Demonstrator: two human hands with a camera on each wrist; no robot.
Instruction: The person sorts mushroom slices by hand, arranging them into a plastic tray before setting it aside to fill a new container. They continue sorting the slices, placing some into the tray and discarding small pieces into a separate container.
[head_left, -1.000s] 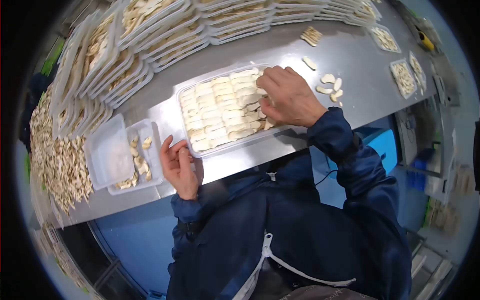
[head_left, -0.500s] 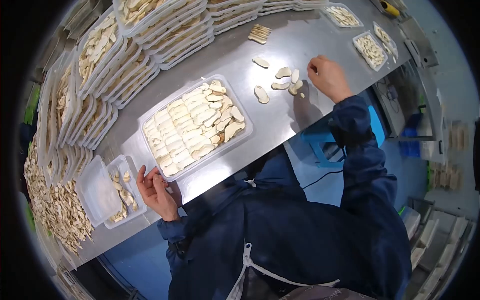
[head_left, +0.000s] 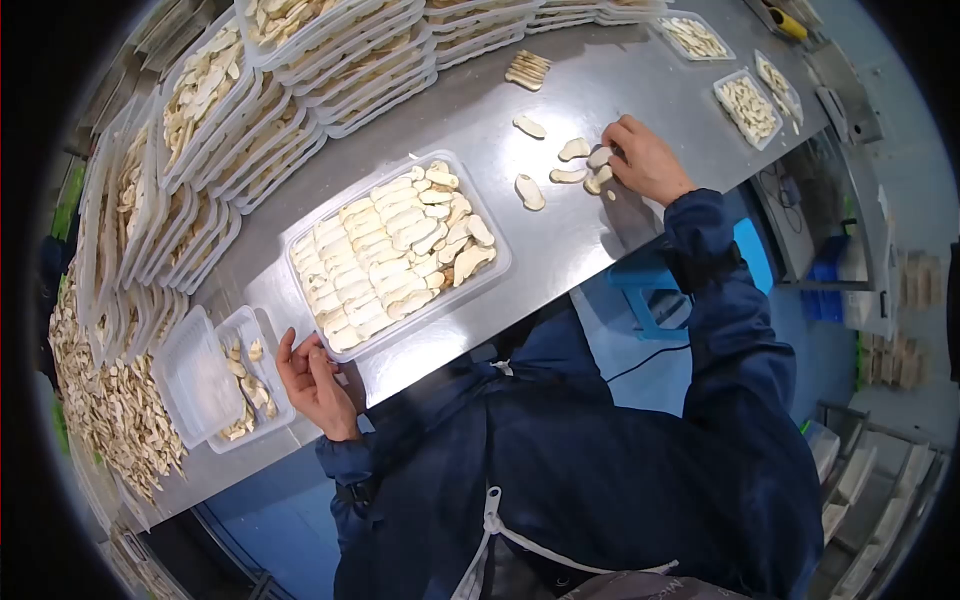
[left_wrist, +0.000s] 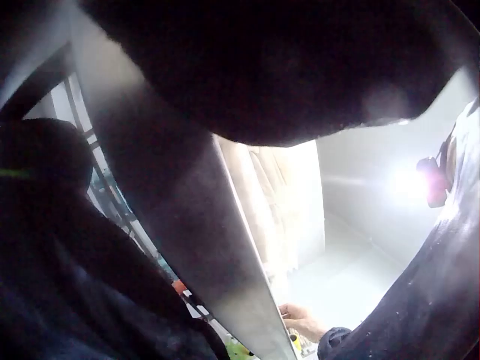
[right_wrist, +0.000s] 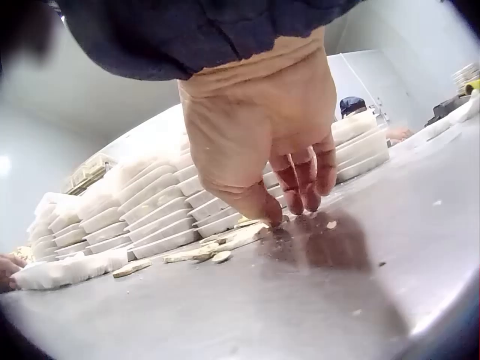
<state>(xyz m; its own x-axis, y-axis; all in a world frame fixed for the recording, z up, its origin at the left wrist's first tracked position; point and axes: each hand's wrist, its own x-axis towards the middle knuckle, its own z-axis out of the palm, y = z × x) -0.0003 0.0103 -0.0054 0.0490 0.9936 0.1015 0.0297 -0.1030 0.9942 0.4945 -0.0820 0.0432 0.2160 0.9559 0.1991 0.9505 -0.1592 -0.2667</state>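
Note:
Pale sliced pieces [head_left: 365, 262] lie in overlapping rows in a clear tray [head_left: 505, 262], looser and more jumbled at its right end. My left hand [head_left: 320, 388] lies palm up by the tray's near left corner, fingers loosely bent, nothing in it. To the right of the tray, my right hand [head_left: 648, 162] reaches down over loose slices [head_left: 573, 149] on the metal table. The right wrist view shows this hand [right_wrist: 262, 127] with thumb and fingertips down at the tabletop, beside slices [right_wrist: 191, 255]; no slice shows between them.
Stacked trays of slices [head_left: 350, 80] line the back. A heap of slices [head_left: 110, 400] covers the left end, beside two small trays [head_left: 195, 380]. A bundle of slices [head_left: 527, 70] lies behind the loose ones. Small filled trays [head_left: 748, 108] stand at the far right.
My right hand left the large tray, moved right to the loose slices, then came slightly left and lower onto them. My left hand stays by the tray's corner. The head view has shifted.

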